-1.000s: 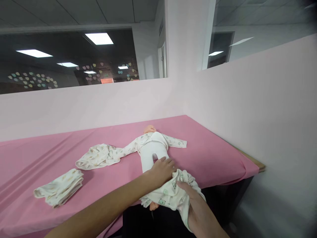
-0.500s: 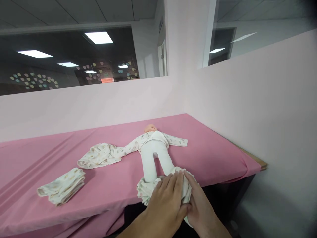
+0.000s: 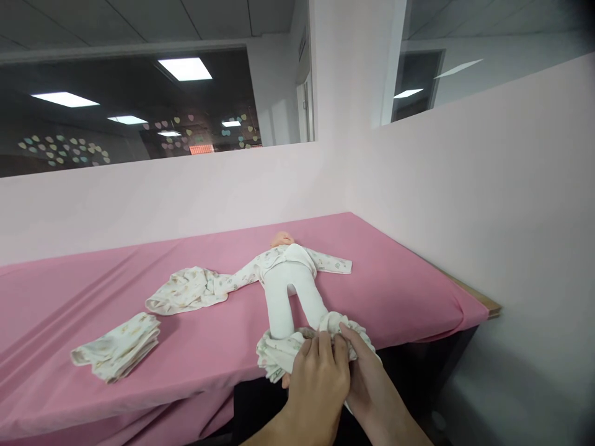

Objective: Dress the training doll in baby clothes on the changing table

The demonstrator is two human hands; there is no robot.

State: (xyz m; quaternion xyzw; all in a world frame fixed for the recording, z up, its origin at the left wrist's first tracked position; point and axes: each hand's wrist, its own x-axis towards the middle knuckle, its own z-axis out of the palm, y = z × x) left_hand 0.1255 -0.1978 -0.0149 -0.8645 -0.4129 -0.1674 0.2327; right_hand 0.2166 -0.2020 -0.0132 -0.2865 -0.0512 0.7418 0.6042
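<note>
A baby doll (image 3: 292, 272) lies on its back on the pink-covered table, head toward the wall. It wears a patterned long-sleeved top (image 3: 246, 272) over white lower clothing. Patterned pants (image 3: 274, 356) are bunched around its lower legs at the table's front edge. My left hand (image 3: 320, 378) is closed on the bunched cloth between the two legs, its fingers curled. Close against it, my right hand (image 3: 365, 378) grips the same pants at the right leg, thumb on top. The doll's feet are mostly hidden by cloth and my hands.
A crumpled patterned garment (image 3: 188, 291) lies beside the sleeve on the left. Nearer the front edge sits a folded patterned cloth (image 3: 118, 347). The pink sheet (image 3: 223, 341) drapes over the table's edge. Pale walls (image 3: 232, 192) with windows stand behind and to the right.
My left hand has shifted slightly right and its fingers have curled more. The pants have spread out at the right leg, where my right hand has turned a little.
</note>
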